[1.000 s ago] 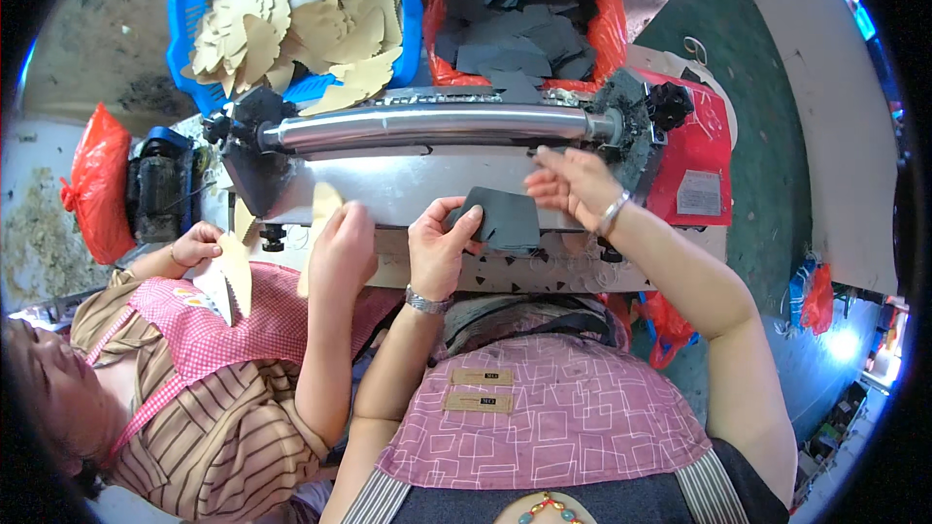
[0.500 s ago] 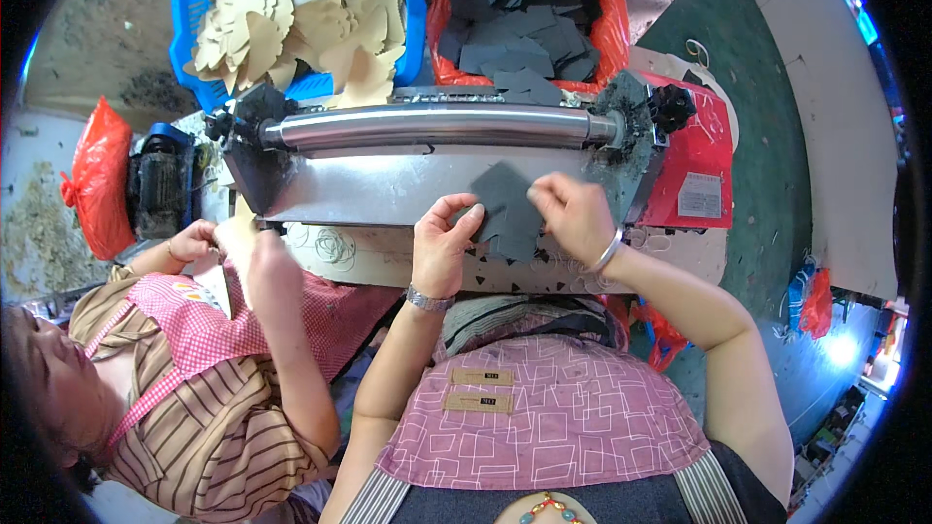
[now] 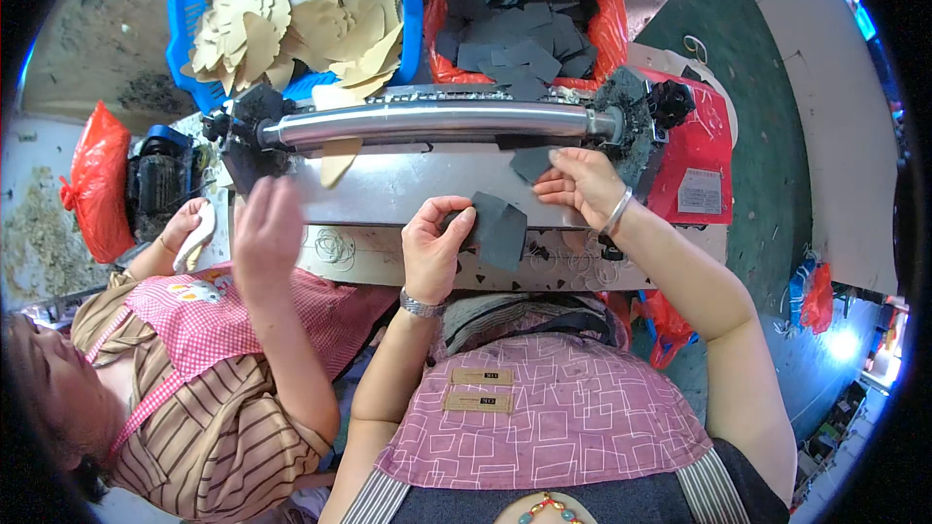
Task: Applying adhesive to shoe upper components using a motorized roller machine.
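My left hand (image 3: pixel 434 245), with a watch at its wrist, pinches some flat dark grey cut pieces (image 3: pixel 502 233) between thumb and fingers, in front of the machine. Another dark grey cut piece (image 3: pixel 528 165) is in my right hand (image 3: pixel 582 186), its far edge close to the shiny metal roller (image 3: pixel 437 123). That piece lies over the right part of the smooth metal plate (image 3: pixel 408 189). I cannot tell whether the roller has caught its edge. A thin dark strip shows beside it under the roller. Left of there, a beige cut piece (image 3: pixel 339 161) sticks out from under the roller.
Behind the roller stand a blue basket (image 3: pixel 413 15) of beige pieces and a red plastic bag (image 3: pixel 614 15) full of dark pieces. At the left a co-worker's blurred hand (image 3: pixel 270 233) is raised near the plate; the other hand (image 3: pixel 184 223) holds pale pieces. A knotted red bag (image 3: pixel 100 180) sits farther left.
My right hand has moved up to the roller with one dark piece, away from the pieces in my left hand. A beige piece has appeared under the roller, and the co-worker's hand has risen.
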{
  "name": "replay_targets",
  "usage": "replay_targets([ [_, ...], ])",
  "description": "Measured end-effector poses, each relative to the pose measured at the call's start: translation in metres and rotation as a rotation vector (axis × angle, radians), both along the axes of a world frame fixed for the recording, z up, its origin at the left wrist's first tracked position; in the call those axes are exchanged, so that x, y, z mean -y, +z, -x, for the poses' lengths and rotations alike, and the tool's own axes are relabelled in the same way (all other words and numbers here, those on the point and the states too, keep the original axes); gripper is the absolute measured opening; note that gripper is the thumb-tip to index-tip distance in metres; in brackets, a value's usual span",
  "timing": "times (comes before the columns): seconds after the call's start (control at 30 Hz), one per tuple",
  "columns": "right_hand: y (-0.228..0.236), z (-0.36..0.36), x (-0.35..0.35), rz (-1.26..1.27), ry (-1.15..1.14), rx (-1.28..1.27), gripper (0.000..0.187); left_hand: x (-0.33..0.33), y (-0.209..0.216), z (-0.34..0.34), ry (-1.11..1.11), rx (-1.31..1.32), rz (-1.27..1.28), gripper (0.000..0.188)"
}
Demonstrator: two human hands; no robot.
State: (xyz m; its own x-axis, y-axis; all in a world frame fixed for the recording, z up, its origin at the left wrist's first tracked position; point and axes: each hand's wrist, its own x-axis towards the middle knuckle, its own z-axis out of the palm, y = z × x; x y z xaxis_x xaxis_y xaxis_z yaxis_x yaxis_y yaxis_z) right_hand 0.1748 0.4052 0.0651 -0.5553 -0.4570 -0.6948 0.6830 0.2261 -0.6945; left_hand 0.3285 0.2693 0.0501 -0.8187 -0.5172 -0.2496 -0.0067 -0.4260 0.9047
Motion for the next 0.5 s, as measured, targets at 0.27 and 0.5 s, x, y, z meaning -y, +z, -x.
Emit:
replay_targets([
  [0.27, 0.012, -0.038, -0.002, 0.061, 0.454, -0.553, 0.017, 0.003, -0.002, 0.002, -0.104, 0.040, -0.337, 0.021],
  [0.5, 0.008, -0.019, -0.003, -0.150, 0.324, -0.262, 0.019, 0.002, -0.001, -0.001, 0.008, 0.159, 0.169, 0.015],
])
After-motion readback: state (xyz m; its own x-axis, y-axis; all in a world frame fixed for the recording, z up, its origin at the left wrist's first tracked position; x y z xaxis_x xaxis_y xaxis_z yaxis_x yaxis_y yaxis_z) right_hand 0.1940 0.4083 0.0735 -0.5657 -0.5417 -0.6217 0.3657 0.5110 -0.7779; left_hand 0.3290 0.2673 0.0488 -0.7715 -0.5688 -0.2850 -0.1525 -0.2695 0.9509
